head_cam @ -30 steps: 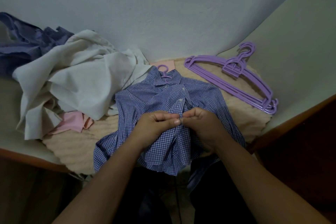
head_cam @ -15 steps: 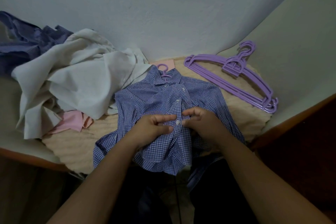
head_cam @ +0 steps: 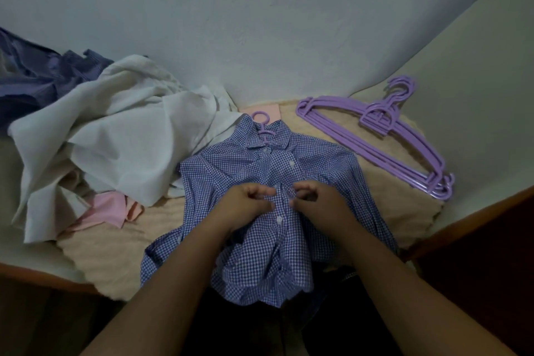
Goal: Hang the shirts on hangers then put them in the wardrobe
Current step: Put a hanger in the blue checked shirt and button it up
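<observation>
Both hands, left hand (head_cam: 250,202) and right hand (head_cam: 313,202), are pinching the checked shirt (head_cam: 239,165) placket; tugging risks dragging it off the bed's near edge (head_cam: 43,277)

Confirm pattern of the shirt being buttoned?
Blue-and-white gingham check shirt, clearest in the head view.

A cream, ribbed blanket (head_cam: 384,182) carries the blue gingham shirt (head_cam: 323,170); stacked purple plastic hangers (head_cam: 375,136) lie right of it, crumpled white cloth (head_cam: 115,136) left.

Hanger (head_cam: 262,128) body hidden inside checked shirt (head_cam: 318,170); only hook shows.
</observation>
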`<state>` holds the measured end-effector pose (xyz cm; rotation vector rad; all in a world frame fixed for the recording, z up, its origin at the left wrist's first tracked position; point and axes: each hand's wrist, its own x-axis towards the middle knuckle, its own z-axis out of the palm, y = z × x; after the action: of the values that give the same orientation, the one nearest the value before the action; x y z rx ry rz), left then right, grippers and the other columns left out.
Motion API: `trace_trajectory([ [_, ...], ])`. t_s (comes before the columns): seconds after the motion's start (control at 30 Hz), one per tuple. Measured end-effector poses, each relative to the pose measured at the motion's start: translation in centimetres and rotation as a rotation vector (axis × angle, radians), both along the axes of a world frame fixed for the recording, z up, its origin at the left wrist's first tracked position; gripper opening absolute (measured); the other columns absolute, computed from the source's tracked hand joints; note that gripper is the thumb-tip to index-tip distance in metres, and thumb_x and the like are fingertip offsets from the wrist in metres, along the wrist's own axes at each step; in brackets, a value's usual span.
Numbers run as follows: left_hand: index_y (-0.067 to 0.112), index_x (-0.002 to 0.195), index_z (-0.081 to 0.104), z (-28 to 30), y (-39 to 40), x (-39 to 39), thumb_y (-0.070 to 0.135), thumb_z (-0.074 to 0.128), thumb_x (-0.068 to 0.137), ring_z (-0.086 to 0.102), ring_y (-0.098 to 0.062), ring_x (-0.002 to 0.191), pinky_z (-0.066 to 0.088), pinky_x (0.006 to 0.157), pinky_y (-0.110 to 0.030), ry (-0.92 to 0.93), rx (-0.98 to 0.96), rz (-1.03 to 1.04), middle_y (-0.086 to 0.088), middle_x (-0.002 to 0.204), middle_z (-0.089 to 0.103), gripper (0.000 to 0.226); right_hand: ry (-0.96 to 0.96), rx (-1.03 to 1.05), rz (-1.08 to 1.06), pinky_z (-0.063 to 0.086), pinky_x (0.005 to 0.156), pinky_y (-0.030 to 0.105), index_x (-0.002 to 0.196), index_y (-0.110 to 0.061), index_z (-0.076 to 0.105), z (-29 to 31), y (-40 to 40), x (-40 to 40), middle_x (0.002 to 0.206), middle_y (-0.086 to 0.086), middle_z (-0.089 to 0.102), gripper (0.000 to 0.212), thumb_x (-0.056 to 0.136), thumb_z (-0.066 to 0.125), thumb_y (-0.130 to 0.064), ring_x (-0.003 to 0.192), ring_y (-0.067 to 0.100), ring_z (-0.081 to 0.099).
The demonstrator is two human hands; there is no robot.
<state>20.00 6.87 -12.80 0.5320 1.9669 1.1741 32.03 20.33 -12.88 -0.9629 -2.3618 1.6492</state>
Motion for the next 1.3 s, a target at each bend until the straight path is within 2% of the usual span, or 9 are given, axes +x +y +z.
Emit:
trace_trajectory([
  [0.1,0.023,0.094,0.069,0.1,1.5,-1.5,0.011,0.072,0.083,0.064,-0.009,0.075,0.052,0.071,-0.023,-0.05,0.136,0.145,-0.001,0.09,0.07,0.016,0.078,0.058,-0.048,0.046,0.092,0.029,0.127,-0.013,0.057,0.2,1.4,-1.8,0.125,0.004,0.059,0.042,0.086,0.067,-0.021,0.11,0.016,0.055],
  [0.27,0.021,0.1,0.069,0.2,4.7,-4.6,0.013,0.071,0.085,0.066,-0.012,0.093,0.052,0.081,-0.018,0.018,0.192,0.199,0.0,0.102,0.071,0.017,0.128,0.039,-0.032,0.044,0.094,0.028,0.129,-0.011,0.056,-0.2,4.0,-5.9,0.128,0.005,0.059,0.042,0.089,0.063,-0.022,0.116,0.018,0.056],
  [0.4,0.023,0.097,0.07,-0.5,6.9,-7.8,0.018,0.069,0.087,0.066,-0.003,0.079,0.052,0.074,-0.016,0.126,0.181,0.286,0.005,0.091,0.071,0.011,0.105,0.12,-0.039,0.047,0.092,0.031,0.127,-0.01,0.058,-1.1,6.7,-9.4,0.126,0.008,0.06,0.038,0.09,0.061,-0.021,0.109,0.02,0.059],
  [0.47,0.024,0.1,0.072,-1.5,7.5,-9.6,0.029,0.07,0.085,0.065,0.003,0.075,0.054,0.076,-0.019,0.236,0.129,0.328,0.013,0.086,0.07,0.016,0.09,0.201,-0.042,0.046,0.096,0.032,0.124,-0.008,0.06,-1.8,8.0,-11.0,0.127,0.009,0.058,0.036,0.09,0.061,-0.02,0.111,0.021,0.057],
  [0.57,0.025,0.108,0.073,-3.1,8.1,-12.0,0.052,0.067,0.076,0.066,-0.014,0.097,0.052,0.092,-0.039,0.449,-0.034,0.345,0.005,0.103,0.072,0.042,0.027,0.338,-0.026,0.042,0.103,0.04,0.123,-0.009,0.061,-3.4,10.0,-13.1,0.129,0.01,0.058,0.037,0.089,0.061,-0.024,0.118,0.024,0.053],
  [0.7,0.026,0.128,0.06,-4.5,8.3,-13.8,0.049,0.065,0.082,0.055,-0.028,0.118,0.038,0.105,-0.045,0.636,-0.314,0.302,-0.005,0.127,0.062,0.052,-0.138,0.453,0.026,0.04,0.103,0.046,0.127,-0.021,0.058,-5.3,11.4,-14.6,0.131,0.004,0.058,0.044,0.085,0.062,-0.035,0.122,0.026,0.05],
  [0.93,0.027,0.134,0.051,-5.9,8.4,-13.9,0.048,0.067,0.078,0.057,-0.022,0.117,0.036,0.107,-0.047,0.545,-0.236,0.296,0.0,0.13,0.061,0.062,-0.192,0.518,0.017,0.025,0.106,0.041,0.125,-0.031,0.055,-5.5,11.6,-14.7,0.13,-0.003,0.055,0.044,0.082,0.066,-0.033,0.124,0.023,0.045],
  [1.13,0.041,0.122,0.05,-5.5,7.2,-12.5,0.062,0.049,0.07,0.06,-0.015,0.103,0.035,0.108,-0.049,0.359,-0.043,0.328,0.02,0.096,0.06,0.056,-0.034,0.285,-0.092,0.037,0.1,0.052,0.122,-0.027,0.05,-5.5,11.2,-13.0,0.094,-0.01,0.056,0.047,0.079,0.069,-0.033,0.101,0.02,0.056],
  [1.3,0.031,0.124,0.055,-4.5,7.9,-11.7,0.074,0.038,0.081,0.054,-0.021,0.118,0.03,0.111,-0.049,0.358,-0.086,0.362,0.004,0.119,0.064,0.063,-0.089,0.114,-0.14,0.035,0.105,0.048,0.12,-0.02,0.057,-4.5,10.6,-12.5,0.116,0.001,0.062,0.049,0.088,0.049,-0.057,0.112,0.023,0.055],
])
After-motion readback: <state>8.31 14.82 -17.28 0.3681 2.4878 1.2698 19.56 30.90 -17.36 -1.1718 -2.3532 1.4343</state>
